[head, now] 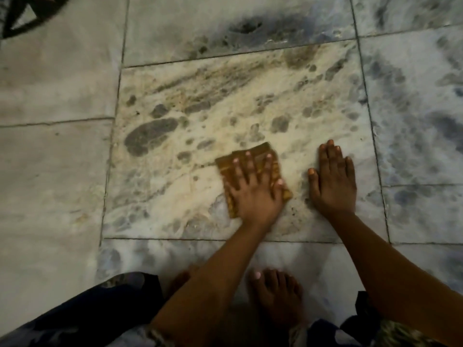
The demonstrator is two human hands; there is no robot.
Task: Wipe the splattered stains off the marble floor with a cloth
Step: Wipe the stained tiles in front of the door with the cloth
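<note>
Fingers of left hand (253,189) spread flat on brown cloth (250,171), long axis upper-left to lower-right, right hand (333,181) flat on marble floor (175,184).

**tile_nerd:** ok quick headcount, what've we got?

**mopless:** one cloth (253,176), brown, folded. Two hands: left hand (253,194) and right hand (333,181). Two bare feet at the bottom, one foot (278,294) clear, the other foot (181,279) mostly behind the left arm.

**tile_nerd:** stains?

**mopless:** too many to count tbh. One big oval stain (150,136), then dozens of small blotches on the marble floor (55,171).

**tile_nerd:** anything else?

**mopless:** one dark object (22,16) in the top-left corner, can't tell what.
</note>
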